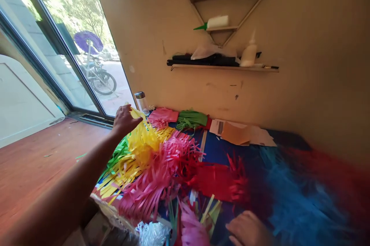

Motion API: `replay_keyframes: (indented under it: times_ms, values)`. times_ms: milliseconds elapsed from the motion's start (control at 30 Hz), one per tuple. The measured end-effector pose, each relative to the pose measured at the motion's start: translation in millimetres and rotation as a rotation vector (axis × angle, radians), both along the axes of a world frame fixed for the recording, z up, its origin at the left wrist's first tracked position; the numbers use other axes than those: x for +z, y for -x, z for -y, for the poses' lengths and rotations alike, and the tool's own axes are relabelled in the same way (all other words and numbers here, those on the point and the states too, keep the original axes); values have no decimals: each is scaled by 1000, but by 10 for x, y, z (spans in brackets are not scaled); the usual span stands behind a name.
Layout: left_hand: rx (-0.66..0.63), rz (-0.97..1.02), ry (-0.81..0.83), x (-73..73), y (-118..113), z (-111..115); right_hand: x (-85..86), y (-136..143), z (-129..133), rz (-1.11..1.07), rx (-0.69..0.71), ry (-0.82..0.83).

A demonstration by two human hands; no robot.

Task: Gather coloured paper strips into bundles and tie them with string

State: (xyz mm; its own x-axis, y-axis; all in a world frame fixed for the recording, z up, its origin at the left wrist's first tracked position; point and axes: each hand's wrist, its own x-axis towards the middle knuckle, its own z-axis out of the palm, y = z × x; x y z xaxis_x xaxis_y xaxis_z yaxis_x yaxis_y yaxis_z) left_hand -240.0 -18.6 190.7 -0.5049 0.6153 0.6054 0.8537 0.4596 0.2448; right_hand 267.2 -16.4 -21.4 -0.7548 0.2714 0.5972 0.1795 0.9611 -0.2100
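Nearest the camera, one bare left forearm [66,184] reaches to the left hand [131,117], whose thumb and fingers pinch the upper end of one bunch of yellow fringed paper [143,142]. Its strips hang down over the left part of the blue surface [215,153], onto other fringes. One right hand [248,228] is low in the view, fingers loosely bent; it is blurred, and I cannot tell whether it touches or grips anything.

Around the yellow bunch lie green fringes [118,153] at the left, more yellow strips, and a pink fringed heap [157,176]. Beside the pink is one red fringed sheet [215,180]; farther right spreads one blue fringed pile [303,196] (badly smeared by motion). At the front edge are one silvery tinsel bundle [153,233] and one pink-purple fringed piece [192,225].

Along the wall sit one pink stack [164,115], one green fringed stack [192,119], some paper sheets [243,133] and one clear bottle [141,103] with a metallic lid. Two squeeze bottles rest on shelves: one lying bottle [218,22] with a green nozzle, one upright bottle [249,54]. Outside the glass door stands one bicycle [101,78].
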Motion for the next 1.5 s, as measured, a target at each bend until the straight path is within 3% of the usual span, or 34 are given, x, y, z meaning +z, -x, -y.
replay_keyframes:
  times_ms: [100, 167, 233, 267, 367, 467, 633, 800, 933, 1133, 1233, 1300, 1400, 1500]
  values:
    - [-134, -83, -61, 171, -573, 66, 19, 52, 2, -57, 12, 6]
    - [-316, -171, -79, 158, -1133, 112, 157, 176, 97, -69, -31, 137]
    - [-594, -306, -148, 54, -1679, 148, 342, 369, 245, -114, -126, 399]
    - [-669, -306, -172, -18, -1900, 160, 429, 481, 316, -153, -174, 576]
    - [-744, -208, -160, -250, -2246, 148, 610, 782, 433, -326, -130, 947]
    - [-776, -134, -85, -444, -2239, 78, 724, 942, 393, -496, -106, 1006]
    - [-806, -7, 58, -658, -2164, 9, 946, 1106, 205, -493, -201, 782]
    - [-740, 20, 140, -741, -2187, 59, 1019, 1357, 113, -335, -119, 1044]
    - [-693, -17, 176, -764, -2153, 213, 999, 1441, 119, -262, -11, 1152]
    - [-666, -183, 159, -816, -1989, 429, 910, 1552, 237, -345, 228, 1491]
    - [-614, -430, 185, -748, -1899, 545, 899, 1644, 290, -475, 148, 1621]
    - [-596, -532, 166, -701, -1881, 633, 929, 1706, 283, -709, 125, 1687]
    - [-660, -538, 103, -737, -1947, 702, 970, 1751, 176, -1085, 370, 1816]
    - [-734, -457, 77, -937, -2112, 612, 926, 1631, -56, -1196, 559, 1867]
